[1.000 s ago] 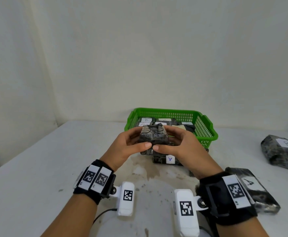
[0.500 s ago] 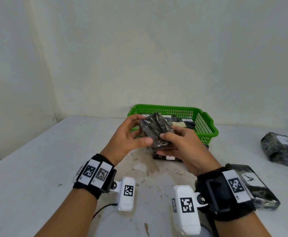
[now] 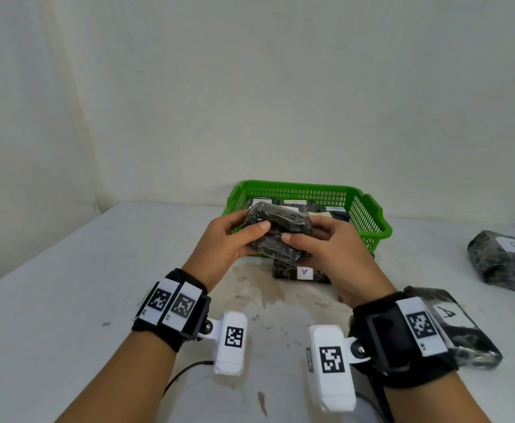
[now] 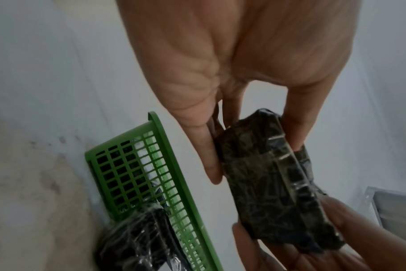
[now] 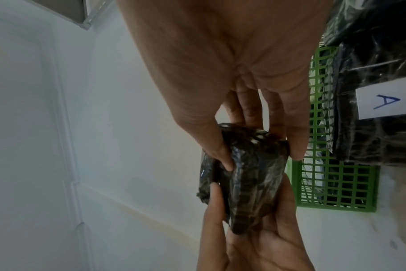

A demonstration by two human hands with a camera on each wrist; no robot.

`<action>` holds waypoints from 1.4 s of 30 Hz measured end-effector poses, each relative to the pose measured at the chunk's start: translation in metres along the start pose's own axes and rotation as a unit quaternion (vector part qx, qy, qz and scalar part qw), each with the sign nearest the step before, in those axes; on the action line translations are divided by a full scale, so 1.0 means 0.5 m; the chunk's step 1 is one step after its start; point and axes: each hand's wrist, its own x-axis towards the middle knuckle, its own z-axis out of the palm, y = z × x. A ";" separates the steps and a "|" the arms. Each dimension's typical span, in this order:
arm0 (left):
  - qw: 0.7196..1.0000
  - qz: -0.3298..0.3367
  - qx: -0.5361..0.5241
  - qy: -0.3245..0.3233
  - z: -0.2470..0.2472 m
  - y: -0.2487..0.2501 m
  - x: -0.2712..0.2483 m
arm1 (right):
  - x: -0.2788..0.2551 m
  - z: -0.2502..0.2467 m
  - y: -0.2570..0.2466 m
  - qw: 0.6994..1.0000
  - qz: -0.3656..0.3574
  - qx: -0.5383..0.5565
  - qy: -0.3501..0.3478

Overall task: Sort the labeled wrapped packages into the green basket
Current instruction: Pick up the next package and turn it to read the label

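Both hands hold one dark plastic-wrapped package (image 3: 276, 228) in the air just in front of the green basket (image 3: 369, 221). My left hand (image 3: 228, 239) grips its left end, thumb on top. My right hand (image 3: 323, 245) grips its right end. No label shows on the held package (image 4: 273, 185) (image 5: 250, 179). The basket holds several wrapped packages with white labels. Another package labelled A (image 3: 302, 271) lies on the table under my hands, against the basket's front wall.
On the white table (image 3: 67, 300) to the right lie a package labelled A (image 3: 457, 328) beside my right wrist and a package labelled B (image 3: 506, 261) farther right. A stained patch marks the table's middle. A wall stands close behind the basket.
The two hands have turned the held package over between them, from upright to lying lengthwise and tilted. They stay in front of the basket.
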 end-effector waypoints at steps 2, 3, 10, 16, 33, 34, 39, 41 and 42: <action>0.999 0.008 0.032 0.008 -0.002 -0.001 0.000 | 0.000 -0.002 -0.001 1.000 -0.009 -0.014 -0.003; 0.999 0.013 0.045 0.011 -0.002 -0.001 -0.001 | 0.000 -0.003 -0.001 1.000 -0.010 -0.017 -0.004; 0.998 0.021 0.064 0.004 -0.001 0.001 -0.003 | -0.002 0.002 0.001 0.999 -0.023 -0.022 0.008; 0.996 0.029 0.076 0.022 -0.008 0.002 -0.002 | -0.001 0.004 0.003 0.999 -0.004 -0.027 -0.030; 0.997 0.025 0.069 0.008 -0.007 -0.002 -0.001 | 0.004 -0.004 0.015 0.998 -0.042 -0.046 0.009; 0.997 0.031 0.072 0.018 -0.008 -0.004 0.001 | 0.004 -0.003 0.016 0.998 -0.037 -0.047 0.003; 0.996 0.049 0.068 0.017 -0.020 -0.004 0.004 | -0.008 0.001 -0.004 0.997 0.034 0.029 -0.056; 0.996 0.053 0.077 0.000 -0.016 -0.003 0.001 | -0.007 -0.004 -0.005 0.996 0.049 0.046 -0.056; 0.995 0.052 0.084 -0.006 -0.015 -0.003 0.000 | -0.006 -0.006 -0.004 0.997 0.047 0.044 -0.050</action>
